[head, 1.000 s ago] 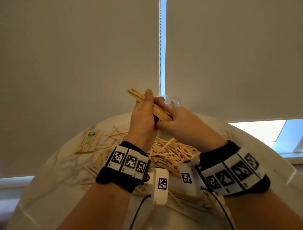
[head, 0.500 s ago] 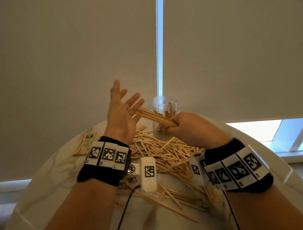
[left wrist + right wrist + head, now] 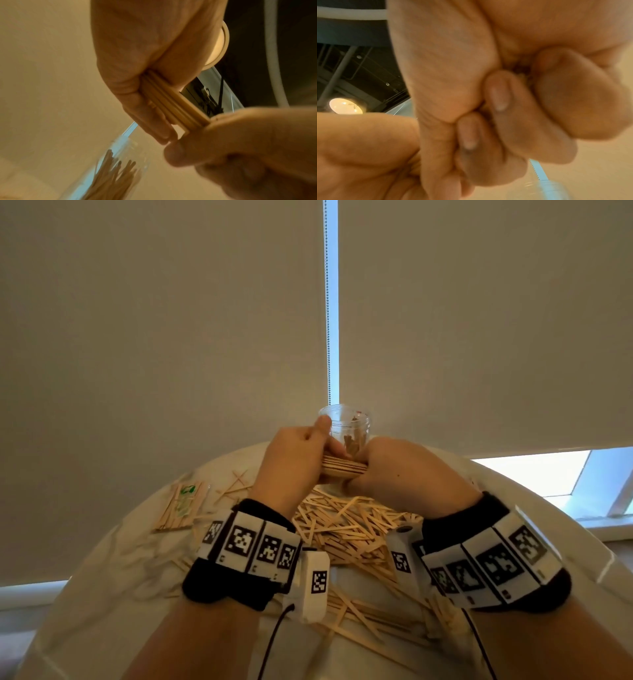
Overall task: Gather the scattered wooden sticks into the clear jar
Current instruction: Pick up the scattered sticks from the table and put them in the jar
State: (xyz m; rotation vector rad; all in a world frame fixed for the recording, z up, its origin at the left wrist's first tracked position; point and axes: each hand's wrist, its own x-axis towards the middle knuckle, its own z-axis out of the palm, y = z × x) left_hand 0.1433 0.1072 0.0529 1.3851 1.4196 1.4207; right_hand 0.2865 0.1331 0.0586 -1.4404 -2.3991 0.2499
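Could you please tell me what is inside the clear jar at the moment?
The clear jar already holds several wooden sticks standing on end. Its lower part is hidden behind both hands in the head view, so the count and the bottom cannot be seen.

bundle (image 3: 343,467) ends hidden in hands, jar (image 3: 352,428) base hidden

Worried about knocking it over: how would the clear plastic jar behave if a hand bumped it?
The clear plastic jar is tall and narrow, so it probably tips easily. It holds only some thin wooden sticks, so it is likely light and might slide on the smooth marble-look table.
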